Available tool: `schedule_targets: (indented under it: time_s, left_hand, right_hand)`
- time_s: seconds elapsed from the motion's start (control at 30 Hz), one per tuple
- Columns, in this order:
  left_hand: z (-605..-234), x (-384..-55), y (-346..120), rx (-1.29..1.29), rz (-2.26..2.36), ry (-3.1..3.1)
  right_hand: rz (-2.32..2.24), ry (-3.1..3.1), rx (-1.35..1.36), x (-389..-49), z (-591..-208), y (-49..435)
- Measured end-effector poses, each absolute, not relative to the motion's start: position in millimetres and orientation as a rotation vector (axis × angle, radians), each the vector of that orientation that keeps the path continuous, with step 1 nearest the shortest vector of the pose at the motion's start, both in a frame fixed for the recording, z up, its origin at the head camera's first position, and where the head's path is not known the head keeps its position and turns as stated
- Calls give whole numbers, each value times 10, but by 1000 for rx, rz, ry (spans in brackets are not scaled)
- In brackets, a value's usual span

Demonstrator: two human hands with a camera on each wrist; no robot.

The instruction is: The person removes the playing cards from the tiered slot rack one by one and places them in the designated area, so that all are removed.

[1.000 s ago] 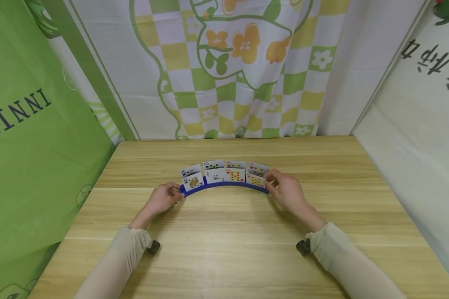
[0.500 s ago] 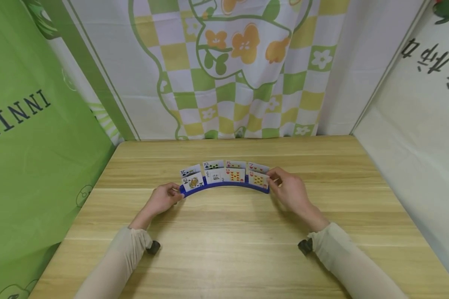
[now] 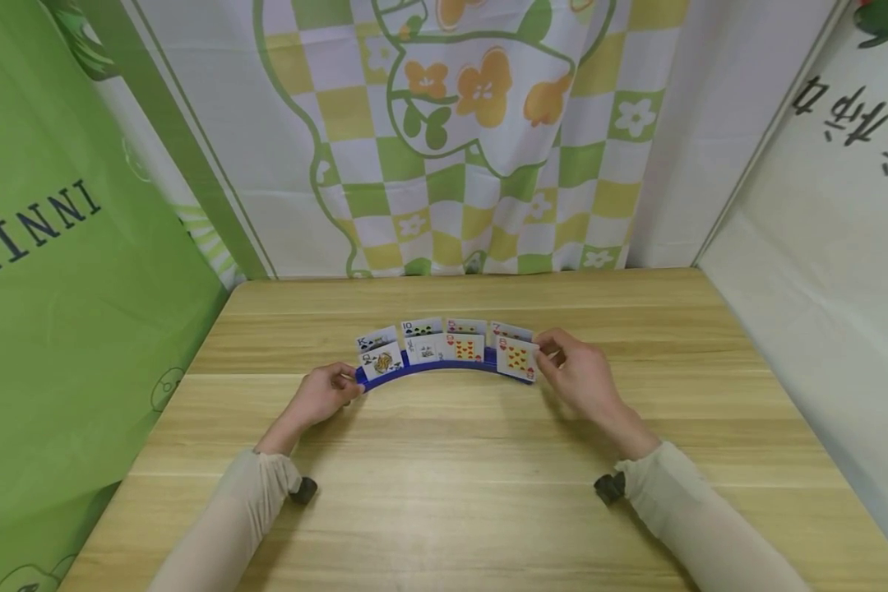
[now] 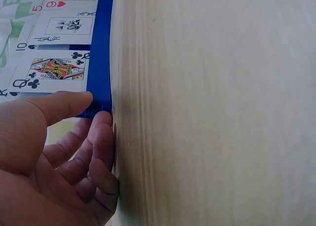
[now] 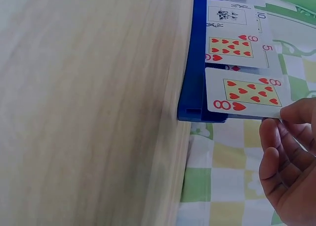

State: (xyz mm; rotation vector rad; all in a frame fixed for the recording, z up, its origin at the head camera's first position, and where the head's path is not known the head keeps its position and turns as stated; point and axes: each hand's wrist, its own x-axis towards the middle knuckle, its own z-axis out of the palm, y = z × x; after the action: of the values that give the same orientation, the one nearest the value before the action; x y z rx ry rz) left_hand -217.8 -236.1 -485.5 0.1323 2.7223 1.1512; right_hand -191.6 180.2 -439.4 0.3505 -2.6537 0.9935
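Note:
A curved blue card holder (image 3: 444,365) stands on the wooden table, with playing cards upright in two rows. My left hand (image 3: 324,391) grips the holder's left end, thumb on its front beside the queen of clubs (image 4: 57,70). At the other end my right hand (image 3: 580,372) pinches the eight of hearts (image 5: 244,93) by its right edge, between thumb and fingers. That card shows its whole face and overlaps the holder's right end. A joker (image 3: 425,349) and the nine of hearts (image 3: 464,348) stand in the front row's middle.
Behind the front row stand a king (image 3: 376,337), a ten (image 3: 422,326), a five (image 3: 467,326) and a seven (image 3: 511,330). The wooden table (image 3: 444,493) reaches back to a patterned curtain (image 3: 481,205). A green cloth (image 3: 81,329) hangs along the left side.
My right hand has drawn the eight of hearts up and slightly right, so more of its face shows and it stands higher than the other front cards. The left hand has stayed in place.

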Motion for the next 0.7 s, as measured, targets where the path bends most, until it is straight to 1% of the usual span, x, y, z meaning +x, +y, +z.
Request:
schedule_targets:
  time_s: [0.7]
  left_hand:
    - [-4888,-2189,-2373,112,1160,2715]
  right_hand:
    - [1104,-2715,274,-1865,-4330,1985]
